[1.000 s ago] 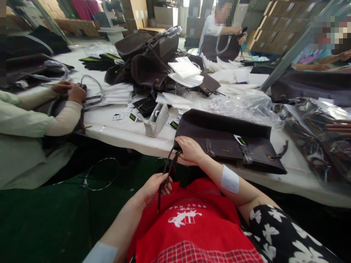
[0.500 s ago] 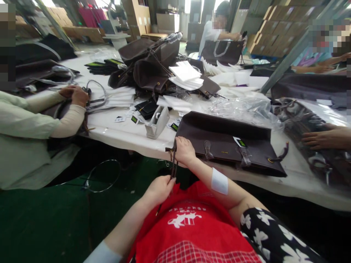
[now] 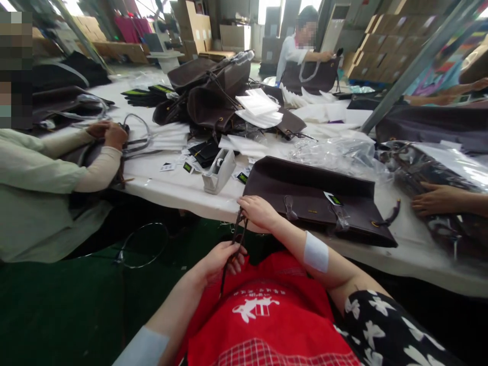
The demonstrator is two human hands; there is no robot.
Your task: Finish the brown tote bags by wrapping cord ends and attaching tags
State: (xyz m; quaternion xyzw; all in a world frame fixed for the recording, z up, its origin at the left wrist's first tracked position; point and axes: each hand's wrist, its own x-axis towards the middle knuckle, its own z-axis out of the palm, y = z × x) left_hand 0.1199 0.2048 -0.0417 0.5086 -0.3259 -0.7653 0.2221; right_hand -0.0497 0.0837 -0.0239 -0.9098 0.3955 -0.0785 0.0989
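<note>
A dark brown handbag (image 3: 316, 203) lies flat on the table in front of me, with a black-and-green tag (image 3: 333, 198) on its front. Its two front loops are wrapped in clear film. From the bag's left end a thin dark leather cord (image 3: 237, 235) hangs over the table edge towards my apron. My left hand (image 3: 223, 260) is closed around the lower part of this cord, below the table edge. Higher up, my right hand (image 3: 259, 211) rests against the bag's left end, fingers bent round the cord's top. Its fingertips are partly hidden.
A white tape dispenser (image 3: 219, 171) stands left of the bag, near loose tags (image 3: 187, 167). Behind lie piled bags (image 3: 213, 101), white sheets (image 3: 259, 108) and clear plastic (image 3: 335, 155). Co-workers' hands work at left (image 3: 110, 134) and right (image 3: 434, 199). A metal post (image 3: 396, 91) slants at right.
My left hand has shifted slightly left, its fingers now curled further around the cord. My right hand has slid slightly down at the bag's end. The co-worker's hand at right has moved left.
</note>
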